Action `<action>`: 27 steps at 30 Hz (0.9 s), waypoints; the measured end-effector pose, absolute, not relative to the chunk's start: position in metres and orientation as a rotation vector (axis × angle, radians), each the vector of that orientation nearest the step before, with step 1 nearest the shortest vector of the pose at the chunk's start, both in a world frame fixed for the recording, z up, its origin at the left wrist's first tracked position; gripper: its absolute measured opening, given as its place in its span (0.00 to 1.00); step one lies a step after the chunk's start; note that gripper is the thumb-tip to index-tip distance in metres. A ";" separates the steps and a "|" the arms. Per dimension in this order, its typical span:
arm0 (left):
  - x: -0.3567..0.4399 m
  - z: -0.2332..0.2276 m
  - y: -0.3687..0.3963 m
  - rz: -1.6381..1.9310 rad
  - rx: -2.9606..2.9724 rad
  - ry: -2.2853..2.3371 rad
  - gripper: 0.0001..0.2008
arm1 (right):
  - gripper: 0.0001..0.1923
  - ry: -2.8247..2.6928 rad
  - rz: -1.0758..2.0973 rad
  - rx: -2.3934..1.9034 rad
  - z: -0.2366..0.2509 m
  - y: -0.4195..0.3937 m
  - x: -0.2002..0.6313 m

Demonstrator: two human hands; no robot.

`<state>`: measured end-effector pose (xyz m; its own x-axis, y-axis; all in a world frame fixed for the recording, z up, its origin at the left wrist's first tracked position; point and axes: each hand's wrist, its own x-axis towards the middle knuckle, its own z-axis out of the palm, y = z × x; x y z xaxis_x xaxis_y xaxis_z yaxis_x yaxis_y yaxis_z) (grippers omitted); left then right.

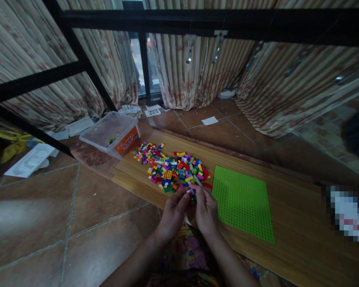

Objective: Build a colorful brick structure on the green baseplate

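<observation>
My left hand [175,209] and my right hand [206,205] meet at the near edge of a wooden board. Between their fingertips is a small cluster of toy building bricks [190,192], pale purple and white on top. Its lower part is dark and half hidden by the fingers. Just beyond my hands spreads a pile of loose colored bricks [182,169], several with studs facing up. To the right of my right hand a bright green studded baseplate [242,203] lies flat, with no bricks on it.
The wooden board [299,223] rests low over a tiled floor [107,223]. At its far left end stands a clear plastic box [107,129] with an orange label. Papers [210,120] lie on the floor. A dark metal frame [86,65] and striped curtains [194,75] stand behind.
</observation>
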<state>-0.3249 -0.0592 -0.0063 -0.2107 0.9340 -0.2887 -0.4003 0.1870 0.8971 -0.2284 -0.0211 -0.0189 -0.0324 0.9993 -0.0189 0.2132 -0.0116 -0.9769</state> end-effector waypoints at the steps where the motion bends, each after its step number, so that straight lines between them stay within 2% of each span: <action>1: -0.325 -0.007 -0.059 1.369 0.537 1.188 0.18 | 0.23 -1.284 1.229 -1.379 -0.018 -0.021 -0.229; 4: -0.326 -0.007 -0.057 1.365 0.395 1.125 0.15 | 0.28 -0.952 1.506 -1.411 -0.016 -0.021 -0.231; 7: -0.326 -0.003 -0.053 1.369 0.321 1.089 0.14 | 0.31 -0.811 1.614 -1.405 -0.013 -0.022 -0.232; 10: -0.326 0.002 -0.051 1.357 0.325 1.106 0.12 | 0.27 -0.878 1.586 -1.372 -0.012 -0.021 -0.232; 16: -0.321 0.006 -0.052 1.321 0.522 1.206 0.14 | 0.17 -1.126 1.335 -1.354 -0.018 -0.018 -0.231; 22: -0.317 0.011 -0.056 1.340 0.593 1.254 0.14 | 0.18 -1.122 1.287 -1.393 -0.021 -0.021 -0.230; 27: -0.318 0.002 -0.053 1.409 0.315 1.187 0.12 | 0.22 -1.024 1.404 -1.381 -0.024 -0.025 -0.231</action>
